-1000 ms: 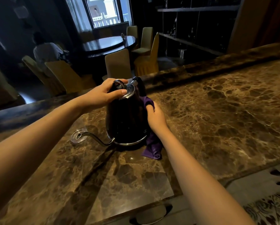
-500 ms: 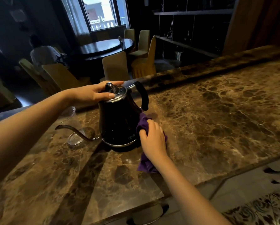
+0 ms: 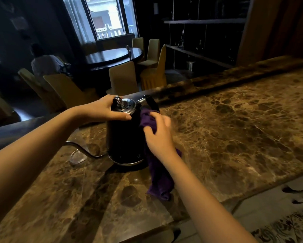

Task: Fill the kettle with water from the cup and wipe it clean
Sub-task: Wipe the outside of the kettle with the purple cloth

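Observation:
A black kettle (image 3: 123,137) with a silver lid, a black handle and a thin curved spout pointing left stands upright on the brown marble counter (image 3: 234,128). My left hand (image 3: 105,109) grips the kettle's top around the lid. My right hand (image 3: 158,135) presses a purple cloth (image 3: 160,174) against the kettle's right side, just under the handle; the cloth's loose end trails down onto the counter. A clear glass cup (image 3: 78,155) stands on the counter to the left, beneath the spout, partly hidden by my left forearm.
The counter has a raised ledge (image 3: 234,76) along its far edge and a near edge with patterned floor beyond at the lower right. Past the ledge are a dark round table (image 3: 112,57), several covered chairs, shelves, and a person in white seated at the far left.
My right hand has slid the purple cloth up the kettle's right side, from near the base to just under the handle. My left hand stays on the lid.

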{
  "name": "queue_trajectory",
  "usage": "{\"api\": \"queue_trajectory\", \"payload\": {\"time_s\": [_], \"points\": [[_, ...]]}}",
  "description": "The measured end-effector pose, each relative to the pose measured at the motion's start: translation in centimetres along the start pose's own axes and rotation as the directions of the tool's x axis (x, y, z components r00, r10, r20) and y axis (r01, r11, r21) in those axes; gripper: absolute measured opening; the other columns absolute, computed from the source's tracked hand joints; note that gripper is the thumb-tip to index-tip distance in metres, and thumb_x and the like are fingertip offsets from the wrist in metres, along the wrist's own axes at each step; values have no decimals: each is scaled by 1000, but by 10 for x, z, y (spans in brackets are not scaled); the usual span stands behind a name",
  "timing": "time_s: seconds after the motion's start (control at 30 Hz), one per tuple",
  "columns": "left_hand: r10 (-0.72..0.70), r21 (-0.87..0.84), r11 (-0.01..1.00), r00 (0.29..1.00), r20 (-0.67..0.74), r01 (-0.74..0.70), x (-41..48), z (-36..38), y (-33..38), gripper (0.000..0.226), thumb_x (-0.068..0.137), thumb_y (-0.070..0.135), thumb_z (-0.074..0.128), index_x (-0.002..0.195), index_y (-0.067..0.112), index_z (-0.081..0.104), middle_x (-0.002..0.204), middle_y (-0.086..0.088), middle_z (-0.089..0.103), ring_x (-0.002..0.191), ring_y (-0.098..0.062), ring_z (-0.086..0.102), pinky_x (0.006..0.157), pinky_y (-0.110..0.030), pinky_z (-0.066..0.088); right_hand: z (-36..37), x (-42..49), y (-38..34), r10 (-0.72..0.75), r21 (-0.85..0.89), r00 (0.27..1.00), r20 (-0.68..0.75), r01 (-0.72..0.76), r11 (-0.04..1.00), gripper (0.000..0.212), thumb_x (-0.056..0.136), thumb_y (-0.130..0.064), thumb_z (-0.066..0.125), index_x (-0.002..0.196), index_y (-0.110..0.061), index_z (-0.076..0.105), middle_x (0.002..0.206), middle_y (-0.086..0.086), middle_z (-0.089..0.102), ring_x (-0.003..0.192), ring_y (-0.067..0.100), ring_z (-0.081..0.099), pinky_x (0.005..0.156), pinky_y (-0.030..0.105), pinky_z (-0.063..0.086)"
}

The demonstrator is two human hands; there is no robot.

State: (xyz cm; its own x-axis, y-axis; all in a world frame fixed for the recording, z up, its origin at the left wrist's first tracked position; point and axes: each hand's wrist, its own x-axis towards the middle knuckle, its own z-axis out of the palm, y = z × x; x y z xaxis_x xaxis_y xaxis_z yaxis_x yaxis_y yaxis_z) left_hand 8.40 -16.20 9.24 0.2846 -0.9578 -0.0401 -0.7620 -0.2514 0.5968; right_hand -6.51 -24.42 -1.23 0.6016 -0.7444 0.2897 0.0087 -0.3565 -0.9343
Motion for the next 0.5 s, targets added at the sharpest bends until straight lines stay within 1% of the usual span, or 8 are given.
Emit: {"api": "queue_trajectory", "payload": {"time_s": [0.03, 0.1, 0.17, 0.23, 0.3, 0.37, 0.43, 0.5], "points": [[7, -6, 1000, 1000, -8, -7, 0, 1, 1, 36, 79, 9, 66, 79, 37, 43, 67, 23, 64, 67, 29, 48, 56, 6, 37, 3, 9, -7, -22, 8, 999, 41, 21, 1000, 37, 86, -20, 49, 122, -15, 49, 128, 8, 40, 121, 24, 40, 100, 26, 30], [30, -20, 999, 999, -14, -30, 0, 2, 3, 38, 78, 7, 66, 80, 37, 42, 67, 53, 52, 68, 31, 47, 56, 7, 36, 5, 22, -11, -95, 0, 994, 51, 95, 995, 29, 88, -22, 46, 114, -13, 56, 119, 10, 49, 116, 26, 43, 100, 33, 34], [45, -29, 999, 999, -17, -45, 0, 3, 1, 39, 78, 6, 66, 81, 37, 42, 68, 57, 48, 69, 31, 47, 56, 7, 36, 3, 25, -1, -178, -68, 984, 25, 179, 981, 23, 88, -15, 46, 107, -9, 59, 110, 12, 56, 107, 27, 47, 94, 33, 37], [35, -53, 998, 999, -15, -36, 2, 2, -3, 39, 77, 8, 66, 83, 38, 44, 71, 51, 54, 72, 30, 49, 57, 6, 36, 0, 24, 16, -183, -150, 982, 37, 186, 971, 23, 88, -10, 46, 106, -6, 58, 108, 14, 58, 104, 28, 48, 90, 34, 38], [37, -74, 996, 999, -28, -39, 3, 1, -9, 37, 74, 15, 70, 86, 41, 46, 79, 28, 65, 77, 25, 52, 60, 5, 38, -1, 21, 27, -167, -202, 984, 55, 175, 964, 26, 87, -9, 45, 109, -6, 57, 111, 14, 57, 105, 29, 48, 91, 37, 39], [6, -84, 996, 1000, -24, -8, 6, -2, -16, 43, 64, 35, 77, 93, 45, 47, 101, 15, 56, 92, 12, 54, 68, -2, 42, -2, 20, 34, -143, -225, 988, 65, 154, 962, 28, 87, -9, 45, 112, -7, 56, 114, 15, 57, 105, 30, 47, 93, 39, 39], [-81, -41, 996, 997, -6, 81, 11, -6, -24, 68, 51, 55, 75, 109, 44, 42, 122, 7, 41, 107, -3, 47, 78, -11, 38, -5, 19, 41, -91, -257, 994, 65, 105, 961, 30, 88, -10, 43, 115, -8, 55, 114, 16, 56, 106, 31, 47, 93, 40, 38], [-100, -8, 995, 995, 13, 100, 15, -9, -30, 86, 46, 61, 69, 122, 37, 37, 130, 6, 35, 114, -9, 42, 84, -15, 36, -10, 15, 51, -19, -355, 997, 80, 46, 934, 31, 89, -12, 42, 117, -7, 53, 115, 17, 56, 109, 33, 45, 94, 41, 37]]}}
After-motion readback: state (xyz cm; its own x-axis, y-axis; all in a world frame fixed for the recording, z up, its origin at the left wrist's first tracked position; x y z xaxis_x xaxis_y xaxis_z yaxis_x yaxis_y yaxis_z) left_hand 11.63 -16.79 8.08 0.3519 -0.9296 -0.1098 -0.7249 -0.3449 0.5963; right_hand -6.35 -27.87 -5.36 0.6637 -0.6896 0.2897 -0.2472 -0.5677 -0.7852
